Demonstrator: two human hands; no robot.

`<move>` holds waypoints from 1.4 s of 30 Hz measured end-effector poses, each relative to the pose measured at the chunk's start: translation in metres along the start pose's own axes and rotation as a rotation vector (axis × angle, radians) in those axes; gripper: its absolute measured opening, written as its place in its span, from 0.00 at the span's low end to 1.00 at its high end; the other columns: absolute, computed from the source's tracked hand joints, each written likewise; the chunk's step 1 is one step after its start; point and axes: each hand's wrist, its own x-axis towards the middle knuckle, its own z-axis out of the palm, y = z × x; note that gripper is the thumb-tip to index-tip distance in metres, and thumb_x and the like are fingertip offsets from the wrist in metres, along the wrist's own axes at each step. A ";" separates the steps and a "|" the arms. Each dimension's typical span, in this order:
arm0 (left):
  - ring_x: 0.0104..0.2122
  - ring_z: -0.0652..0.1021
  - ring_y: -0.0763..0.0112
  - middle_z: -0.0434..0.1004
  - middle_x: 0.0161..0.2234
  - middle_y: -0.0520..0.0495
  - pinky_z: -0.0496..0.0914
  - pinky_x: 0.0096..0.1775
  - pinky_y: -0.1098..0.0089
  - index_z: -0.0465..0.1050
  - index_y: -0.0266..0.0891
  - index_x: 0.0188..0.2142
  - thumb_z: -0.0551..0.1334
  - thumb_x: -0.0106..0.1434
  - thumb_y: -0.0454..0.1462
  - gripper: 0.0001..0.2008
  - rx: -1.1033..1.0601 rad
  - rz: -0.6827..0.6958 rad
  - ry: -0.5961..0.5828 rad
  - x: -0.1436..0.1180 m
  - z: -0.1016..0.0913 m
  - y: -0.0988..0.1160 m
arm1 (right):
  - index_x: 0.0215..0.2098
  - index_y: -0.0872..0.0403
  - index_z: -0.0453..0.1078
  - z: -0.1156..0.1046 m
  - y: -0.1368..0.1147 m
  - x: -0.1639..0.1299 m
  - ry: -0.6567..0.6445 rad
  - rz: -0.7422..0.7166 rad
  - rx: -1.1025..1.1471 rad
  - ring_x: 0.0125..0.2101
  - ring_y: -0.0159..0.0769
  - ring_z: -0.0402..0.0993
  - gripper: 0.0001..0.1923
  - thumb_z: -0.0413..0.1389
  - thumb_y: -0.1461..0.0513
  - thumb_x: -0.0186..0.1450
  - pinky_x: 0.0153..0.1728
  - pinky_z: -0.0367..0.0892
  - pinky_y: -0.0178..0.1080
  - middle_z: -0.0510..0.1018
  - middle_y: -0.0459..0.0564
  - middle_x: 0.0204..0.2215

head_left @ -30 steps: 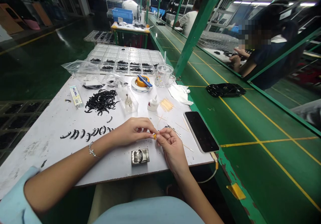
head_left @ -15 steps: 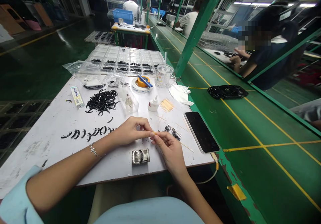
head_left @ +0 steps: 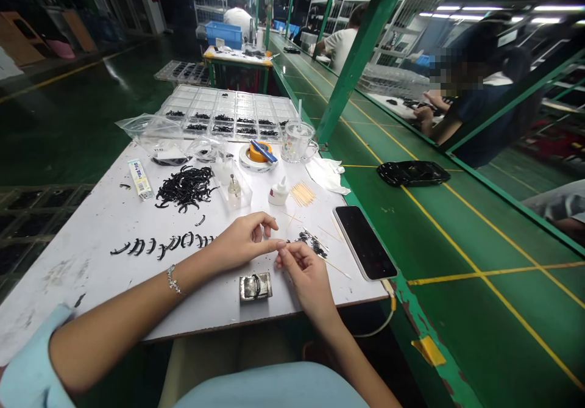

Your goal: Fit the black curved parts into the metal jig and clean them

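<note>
Left hand: the left hand (head_left: pixel 244 240) has its fingers pinched shut, tips touching the right hand's tips.
Right hand: the right hand (head_left: pixel 305 271) pinches too, on a thin wooden stick (head_left: pixel 336 267) that pokes out past it.
Tiny part: too small to tell, hidden between the fingertips.
Done so far: a row of black curved pieces (head_left: pixel 159 244) lies left of the fingers.
Left to do: a big pile of black pieces (head_left: pixel 185 186) waits beyond the fingers, so I think lots is left.
Near the fingers: a small metal block (head_left: pixel 256 286) just below, a phone (head_left: pixel 364 241) to the right.
Table: white table (head_left: pixel 91 225), scuffed.
Room: green floor, other people working far off.
</note>
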 end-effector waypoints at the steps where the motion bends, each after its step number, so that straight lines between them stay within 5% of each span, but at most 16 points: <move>1: 0.25 0.69 0.73 0.70 0.26 0.53 0.62 0.28 0.73 0.72 0.35 0.42 0.64 0.65 0.49 0.18 0.001 -0.001 -0.040 0.000 -0.001 -0.001 | 0.32 0.54 0.73 0.000 0.000 0.000 -0.004 -0.007 -0.009 0.29 0.34 0.76 0.17 0.62 0.49 0.63 0.35 0.71 0.36 0.79 0.47 0.25; 5: 0.27 0.72 0.72 0.73 0.26 0.52 0.64 0.31 0.72 0.69 0.37 0.34 0.57 0.70 0.47 0.15 0.051 0.058 -0.180 -0.002 -0.008 0.002 | 0.33 0.55 0.74 0.000 0.002 0.000 -0.014 -0.038 -0.053 0.29 0.35 0.77 0.13 0.61 0.52 0.64 0.35 0.71 0.37 0.80 0.48 0.26; 10: 0.32 0.73 0.70 0.74 0.31 0.50 0.63 0.36 0.71 0.68 0.38 0.34 0.51 0.74 0.44 0.15 0.187 0.133 -0.220 -0.005 -0.008 0.007 | 0.35 0.55 0.77 0.001 0.002 -0.002 -0.010 -0.084 -0.122 0.31 0.37 0.78 0.12 0.58 0.54 0.66 0.36 0.71 0.38 0.82 0.49 0.27; 19: 0.27 0.68 0.71 0.66 0.25 0.52 0.60 0.33 0.71 0.61 0.39 0.29 0.45 0.76 0.46 0.21 0.304 0.238 -0.183 -0.007 -0.001 0.002 | 0.35 0.55 0.77 0.000 0.001 -0.005 -0.036 -0.163 -0.198 0.33 0.37 0.78 0.14 0.55 0.54 0.69 0.38 0.69 0.37 0.82 0.50 0.30; 26: 0.23 0.67 0.75 0.67 0.21 0.53 0.57 0.30 0.72 0.65 0.37 0.25 0.48 0.76 0.48 0.26 0.295 0.298 -0.168 -0.006 -0.002 -0.004 | 0.34 0.54 0.77 -0.003 0.005 -0.003 -0.103 -0.179 -0.229 0.33 0.38 0.77 0.12 0.59 0.54 0.66 0.37 0.70 0.37 0.82 0.49 0.30; 32: 0.21 0.71 0.77 0.72 0.20 0.50 0.63 0.30 0.74 0.69 0.36 0.22 0.40 0.75 0.56 0.36 0.222 0.320 -0.198 -0.005 0.000 -0.009 | 0.31 0.54 0.76 0.001 -0.001 -0.007 -0.100 -0.252 -0.263 0.30 0.34 0.77 0.18 0.52 0.54 0.72 0.36 0.70 0.36 0.80 0.48 0.27; 38: 0.16 0.68 0.77 0.66 0.14 0.51 0.62 0.25 0.74 0.60 0.38 0.16 0.36 0.75 0.56 0.39 0.190 0.250 -0.100 -0.006 -0.005 -0.008 | 0.40 0.53 0.78 -0.039 -0.027 -0.015 0.175 -0.317 -0.302 0.33 0.37 0.79 0.17 0.51 0.53 0.72 0.39 0.73 0.39 0.82 0.50 0.31; 42: 0.18 0.71 0.77 0.70 0.16 0.51 0.64 0.28 0.75 0.66 0.37 0.17 0.40 0.77 0.50 0.36 0.200 0.256 -0.077 -0.004 -0.008 -0.001 | 0.47 0.52 0.78 -0.107 -0.040 -0.020 0.668 -0.290 -0.514 0.36 0.40 0.81 0.17 0.57 0.51 0.68 0.43 0.74 0.42 0.84 0.53 0.39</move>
